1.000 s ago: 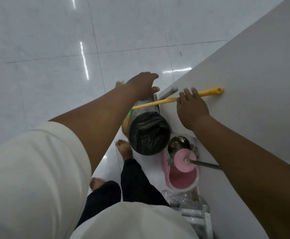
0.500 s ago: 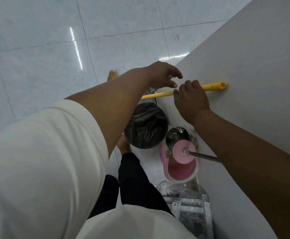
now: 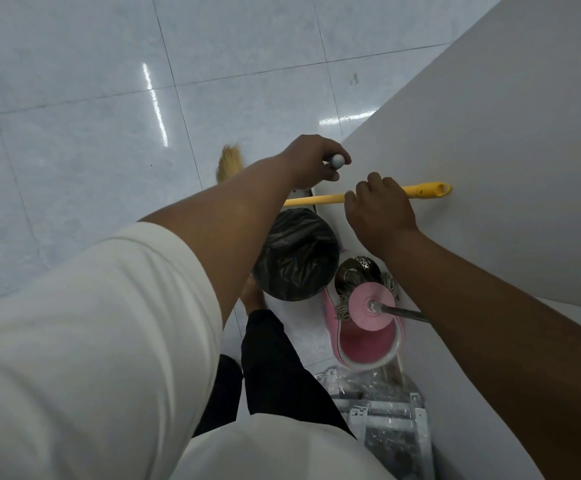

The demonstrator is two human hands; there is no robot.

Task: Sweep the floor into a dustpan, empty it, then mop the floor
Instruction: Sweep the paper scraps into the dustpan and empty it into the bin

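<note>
White tiled floor (image 3: 74,174), yellow-handled straw broom (image 3: 424,191)

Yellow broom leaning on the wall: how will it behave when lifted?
Probably stiff: the yellow handle runs straight, no sag. Likely swings bristle-end down, since the right hand grips near its top, far from the straw bristles. Smooth round handle could slide along the wall.

A plain indoor room — glossy pale tiled floor (image 3: 74,168), a bare white wall (image 3: 490,168) — with a cleaning corner: black-lined bin (image 3: 296,254), pink mop bucket (image 3: 365,344), yellow-handled broom (image 3: 420,191).
</note>
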